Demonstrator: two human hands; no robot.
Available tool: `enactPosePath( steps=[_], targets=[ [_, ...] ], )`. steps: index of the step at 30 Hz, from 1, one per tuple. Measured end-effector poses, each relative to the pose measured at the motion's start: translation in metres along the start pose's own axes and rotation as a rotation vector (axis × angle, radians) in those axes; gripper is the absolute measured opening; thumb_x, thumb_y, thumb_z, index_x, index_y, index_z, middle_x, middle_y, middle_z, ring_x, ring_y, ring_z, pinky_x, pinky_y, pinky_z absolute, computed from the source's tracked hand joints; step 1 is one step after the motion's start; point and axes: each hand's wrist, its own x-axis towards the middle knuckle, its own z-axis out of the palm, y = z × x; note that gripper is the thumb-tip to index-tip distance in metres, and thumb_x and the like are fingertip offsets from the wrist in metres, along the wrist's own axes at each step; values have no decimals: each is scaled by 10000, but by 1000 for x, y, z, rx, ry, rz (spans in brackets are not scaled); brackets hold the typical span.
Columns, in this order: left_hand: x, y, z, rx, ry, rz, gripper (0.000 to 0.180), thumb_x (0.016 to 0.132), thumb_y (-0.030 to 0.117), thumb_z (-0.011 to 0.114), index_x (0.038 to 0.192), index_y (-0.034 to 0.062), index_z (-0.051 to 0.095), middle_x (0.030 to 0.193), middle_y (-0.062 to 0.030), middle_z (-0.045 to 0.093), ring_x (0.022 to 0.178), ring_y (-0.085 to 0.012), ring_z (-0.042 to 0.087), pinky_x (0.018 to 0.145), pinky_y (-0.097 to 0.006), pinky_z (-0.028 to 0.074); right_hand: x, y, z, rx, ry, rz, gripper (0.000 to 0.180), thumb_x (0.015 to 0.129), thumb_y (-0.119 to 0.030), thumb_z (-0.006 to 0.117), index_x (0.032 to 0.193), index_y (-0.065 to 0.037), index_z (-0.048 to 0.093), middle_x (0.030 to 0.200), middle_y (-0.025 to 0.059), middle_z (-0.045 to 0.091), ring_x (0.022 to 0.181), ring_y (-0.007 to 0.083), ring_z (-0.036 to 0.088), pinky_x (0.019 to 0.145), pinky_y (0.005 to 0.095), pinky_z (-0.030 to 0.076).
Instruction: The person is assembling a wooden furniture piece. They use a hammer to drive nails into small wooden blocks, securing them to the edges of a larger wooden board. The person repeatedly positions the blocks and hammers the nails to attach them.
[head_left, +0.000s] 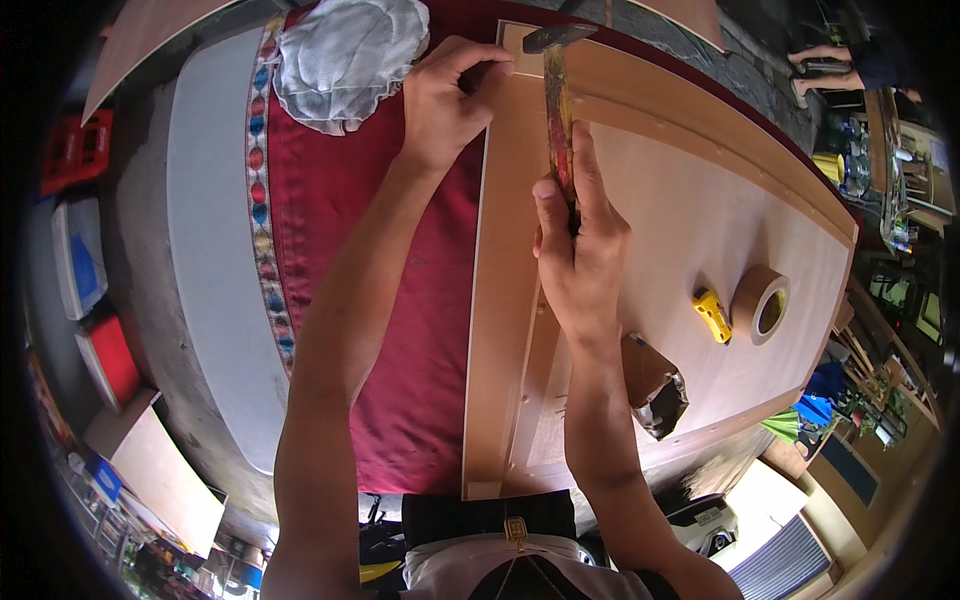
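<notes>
My right hand [585,240] is wrapped round the worn red-and-yellow handle of a hammer [557,110]. The hammer's dark metal head is raised over the far left corner of a large wooden panel [690,220] edged with raised wooden strips. At that corner, my left hand [450,105] is closed in a pinch against the panel's left edge; anything between its fingertips is too small to make out. Right of my right forearm, an open brown packet [652,390] lies on the panel, its contents unclear. Farther right are a yellow utility knife [711,315] and a roll of brown tape [762,305].
Dark red cloth [420,290] with a patterned border lies under the panel. A crumpled white cloth [350,65] sits beside my left hand. A pale board [215,250] stretches along the left, near a red crate [78,150]. Another person's legs [828,70] show at the far right.
</notes>
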Motion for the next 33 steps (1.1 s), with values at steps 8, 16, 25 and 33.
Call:
enactPosePath(
  steps=[8, 16, 25, 33],
  targets=[
    [-1, 2, 1, -18, 32, -10, 99, 784, 30, 733, 878, 55, 715, 790, -25, 661, 648, -86, 627, 562, -220, 489, 0, -14, -2, 11, -18, 68, 501, 910, -11, 568, 1389, -15, 419, 947, 170, 615, 785, 248, 601, 635, 314, 485],
    [0, 4, 2, 0, 28, -14, 103, 781, 37, 737, 881, 57, 719, 785, -23, 650, 625, -78, 610, 546, -221, 476, -1, -8, 0, -42, 44, -10, 482, 942, -57, 546, 1405, -27, 412, 806, 53, 600, 553, 90, 489, 485, 241, 428],
    [-1, 2, 1, -26, 44, 4, 104, 784, 38, 734, 885, 62, 721, 782, -18, 647, 602, -76, 590, 541, -224, 469, 0, -10, 1, -13, -22, 8, 522, 906, 24, 539, 1405, -20, 392, 1146, 234, 626, 1003, 331, 658, 769, 368, 542],
    [-1, 4, 1, -47, 46, -36, 92, 762, 44, 733, 852, 61, 725, 781, -24, 647, 591, -94, 613, 540, -231, 491, -2, -11, 2, 25, -51, 131, 509, 907, 33, 531, 1397, 1, 394, 1192, 234, 610, 1062, 347, 632, 835, 370, 526]
  ],
)
